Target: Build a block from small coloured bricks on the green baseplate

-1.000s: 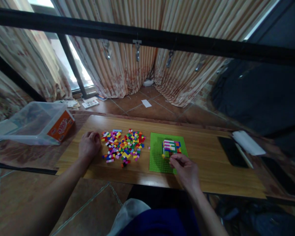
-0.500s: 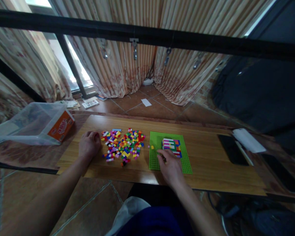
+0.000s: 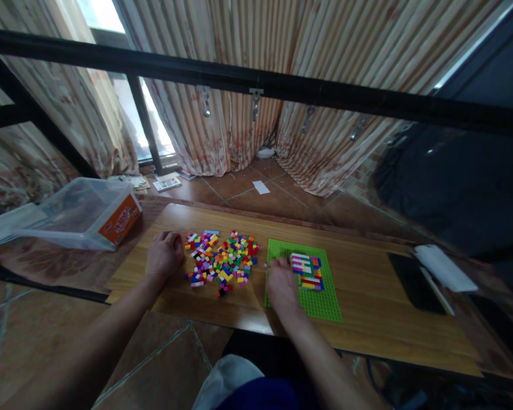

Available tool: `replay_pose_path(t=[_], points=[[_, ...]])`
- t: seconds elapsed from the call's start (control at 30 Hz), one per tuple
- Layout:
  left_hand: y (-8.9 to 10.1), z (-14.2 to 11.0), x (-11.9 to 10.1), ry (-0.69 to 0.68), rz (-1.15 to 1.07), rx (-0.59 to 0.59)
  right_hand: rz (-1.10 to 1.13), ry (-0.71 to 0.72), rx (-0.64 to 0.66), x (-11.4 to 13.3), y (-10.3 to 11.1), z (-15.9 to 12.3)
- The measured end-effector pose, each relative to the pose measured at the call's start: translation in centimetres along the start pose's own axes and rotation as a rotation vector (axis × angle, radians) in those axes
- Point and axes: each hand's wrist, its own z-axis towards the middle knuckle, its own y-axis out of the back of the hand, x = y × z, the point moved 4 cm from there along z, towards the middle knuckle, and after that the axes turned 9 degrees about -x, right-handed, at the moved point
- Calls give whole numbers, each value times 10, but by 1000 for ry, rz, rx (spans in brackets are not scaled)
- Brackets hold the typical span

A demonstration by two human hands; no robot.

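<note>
On the left part of the green baseplate (image 3: 320, 304), my right hand (image 3: 283, 287) points its closed fingertips down. They cover the spot where a small yellow brick lay, and what they hold is hidden. Just left of the fingers a tiny pink brick (image 3: 265, 265) shows at the plate's edge. Right of this hand stands a block of multicoloured bricks (image 3: 308, 272), striped white and pink on its left side. My left hand (image 3: 165, 255) rests on the table with curled fingers, beside a loose pile of small coloured bricks (image 3: 224, 259); anything inside its fingers is hidden.
The wooden table (image 3: 367, 324) carries a dark flat tablet-like object (image 3: 414, 283) and a white object (image 3: 444, 267) at the right. A clear plastic bin (image 3: 79, 213) with an orange label stands left. A black metal bar (image 3: 282, 85) crosses in front of the curtains.
My right hand has moved left from the brick block to the yellow brick, which it now covers. My left hand stays beside the pile. The whole view has shifted slightly.
</note>
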Motion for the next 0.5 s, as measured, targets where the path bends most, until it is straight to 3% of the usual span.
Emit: replay_pose_path(t=[0.17, 0.3, 0.5], points=[[1, 0, -1, -15, -10, -4, 257, -11, -134, 5, 13, -12], [1, 0, -1, -10, -1, -5, 525, -36, -152, 0, 31, -26], [0, 0, 1, 6, 16, 8, 734, -219, -175, -52, 52, -48]])
